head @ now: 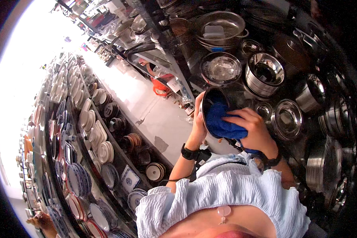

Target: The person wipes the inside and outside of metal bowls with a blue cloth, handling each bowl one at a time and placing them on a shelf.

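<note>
My left hand [198, 123] grips a round metal bowl [204, 114] by its outer side, tilting it so that the opening faces right. Bunched in my right hand [251, 128] is a dark blue cloth [223, 119], pressed into the bowl's inside. Much of the bowl's interior is hidden by the cloth and my fingers. Just beyond the bowl stands a wide, shallow stainless steel bowl [221, 69]. Close to my right hand are a small steel bowl [263, 110] and a wide-rimmed steel dish [286, 119].
A stack of steel bowls [263, 76] and a handled pan [221, 26] crowd the dark shelf on the right. Shelves on the left hold white plates [106, 151] and blue-patterned plates [77, 180]. Between them runs a pale floor aisle [148, 119]. An orange-red bag [160, 87] hangs by the shelf's edge.
</note>
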Motion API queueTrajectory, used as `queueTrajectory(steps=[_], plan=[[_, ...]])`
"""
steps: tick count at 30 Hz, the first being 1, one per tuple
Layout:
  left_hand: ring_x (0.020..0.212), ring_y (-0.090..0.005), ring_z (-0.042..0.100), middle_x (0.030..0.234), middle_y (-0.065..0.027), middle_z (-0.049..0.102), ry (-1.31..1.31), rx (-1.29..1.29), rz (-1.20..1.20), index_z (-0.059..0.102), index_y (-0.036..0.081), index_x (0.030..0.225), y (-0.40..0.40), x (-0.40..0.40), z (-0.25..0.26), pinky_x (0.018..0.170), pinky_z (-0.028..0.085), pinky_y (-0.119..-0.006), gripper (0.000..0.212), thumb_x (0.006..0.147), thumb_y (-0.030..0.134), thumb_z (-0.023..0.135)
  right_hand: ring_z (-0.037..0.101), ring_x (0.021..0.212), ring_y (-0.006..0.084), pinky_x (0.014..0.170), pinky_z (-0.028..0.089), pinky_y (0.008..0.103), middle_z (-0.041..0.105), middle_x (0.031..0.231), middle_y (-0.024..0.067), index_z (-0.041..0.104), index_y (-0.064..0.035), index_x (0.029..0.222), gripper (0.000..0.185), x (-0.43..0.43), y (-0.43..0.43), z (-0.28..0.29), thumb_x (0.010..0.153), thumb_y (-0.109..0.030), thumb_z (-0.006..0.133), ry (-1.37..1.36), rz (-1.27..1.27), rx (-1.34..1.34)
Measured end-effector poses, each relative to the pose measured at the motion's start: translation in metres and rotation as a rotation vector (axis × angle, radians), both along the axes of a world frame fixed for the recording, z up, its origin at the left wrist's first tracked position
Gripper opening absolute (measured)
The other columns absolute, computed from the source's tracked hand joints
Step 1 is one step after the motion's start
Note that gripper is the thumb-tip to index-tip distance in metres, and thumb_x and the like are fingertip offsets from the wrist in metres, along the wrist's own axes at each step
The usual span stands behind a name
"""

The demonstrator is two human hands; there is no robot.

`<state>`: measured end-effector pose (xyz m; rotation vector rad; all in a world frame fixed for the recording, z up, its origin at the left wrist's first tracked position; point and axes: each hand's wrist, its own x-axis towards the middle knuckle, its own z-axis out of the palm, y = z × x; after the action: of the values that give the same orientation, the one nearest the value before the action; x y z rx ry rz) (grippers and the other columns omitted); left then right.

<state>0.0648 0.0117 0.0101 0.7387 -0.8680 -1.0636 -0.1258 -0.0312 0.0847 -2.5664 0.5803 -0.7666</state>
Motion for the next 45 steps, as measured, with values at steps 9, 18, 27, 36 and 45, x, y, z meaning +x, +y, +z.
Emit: queueTrajectory(steps=[9, 18, 27, 36, 45], plan=[[0.123, -0.0209, 0.041, 0.134, -0.0105, 0.039, -0.212, 0.030, -0.209, 0.022, 0.008, 0.141, -0.026, -0.060, 0.023, 0.103, 0.035, -0.034, 0.087, 0.079, 0.058, 0.057, 0.055, 0.108, 0.0361, 0.093, 0.044, 0.0416, 0.056, 0.118, 0.0165, 0.060, -0.0028, 0.113, 0.048, -0.038, 0.023, 0.000, 0.066, -0.005, 0.070, -0.384, -0.419, 0.115], [0.124, -0.0247, 0.043, 0.137, -0.0128, 0.041, -0.040, 0.009, -0.427, 0.026, 0.005, 0.142, -0.055, -0.069, 0.007, 0.106, 0.034, -0.040, 0.078, 0.087, 0.060, 0.037, 0.051, 0.095, 0.0258, 0.086, 0.041, 0.0376, 0.059, 0.113, 0.0012, 0.069, -0.0168, 0.100, 0.044, -0.064, 0.031, 0.019, 0.057, -0.008, 0.068, 0.091, -0.383, -0.156], [0.121, -0.0239, 0.047, 0.134, -0.0136, 0.046, -0.031, 0.135, -0.722, 0.034, 0.003, 0.136, -0.081, -0.022, 0.010, 0.104, 0.038, -0.039, 0.078, 0.085, 0.061, 0.039, 0.052, 0.100, 0.0263, 0.086, 0.042, 0.0399, 0.060, 0.118, 0.0012, 0.070, -0.0202, 0.104, 0.045, -0.034, 0.066, -0.006, 0.063, -0.003, 0.063, -0.028, -0.987, -0.400], [0.116, -0.0207, 0.052, 0.127, -0.0125, 0.050, -0.108, 0.139, -0.967, 0.039, 0.002, 0.129, -0.078, -0.022, 0.030, 0.099, 0.042, -0.036, 0.089, 0.074, 0.069, 0.056, 0.050, 0.117, 0.0353, 0.098, 0.040, 0.0419, 0.052, 0.123, 0.0207, 0.048, -0.0006, 0.126, 0.064, -0.020, 0.069, -0.026, 0.071, -0.013, 0.078, -0.622, -1.180, -0.168], [0.111, -0.0192, 0.055, 0.125, -0.0122, 0.052, -0.093, 0.033, -1.128, 0.040, 0.001, 0.129, -0.065, -0.024, 0.042, 0.095, 0.046, -0.035, 0.101, 0.062, 0.070, 0.071, 0.061, 0.099, 0.0233, 0.090, 0.046, 0.0350, 0.062, 0.108, 0.0172, 0.051, 0.0026, 0.120, 0.077, -0.019, 0.066, -0.039, 0.061, -0.031, 0.087, -0.745, -1.173, 0.226]])
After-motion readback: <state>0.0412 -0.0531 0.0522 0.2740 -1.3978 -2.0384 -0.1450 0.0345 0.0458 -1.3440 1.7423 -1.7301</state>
